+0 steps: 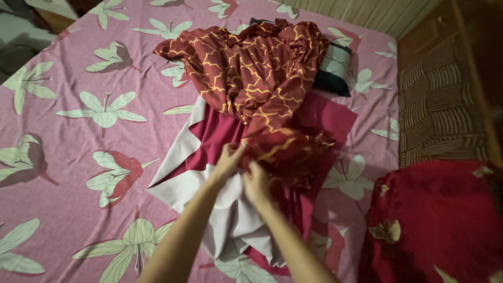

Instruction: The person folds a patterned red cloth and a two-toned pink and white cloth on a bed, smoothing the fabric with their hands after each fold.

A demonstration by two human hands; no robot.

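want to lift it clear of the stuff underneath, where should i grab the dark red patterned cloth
Grip the patterned cloth at its bunched near end, by the left hand and right hand, coming from the near side: there it is gathered thick, above the flat maroon-and-white cloth.

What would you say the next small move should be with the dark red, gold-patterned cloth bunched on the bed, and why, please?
Probably draw the near edge of the dark red, gold-patterned cloth toward the body to spread it flat. Both the left hand and right hand grip its crumpled lower end, while the rest lies heaped over the plain maroon and white cloth on the pink flowered bedsheet.
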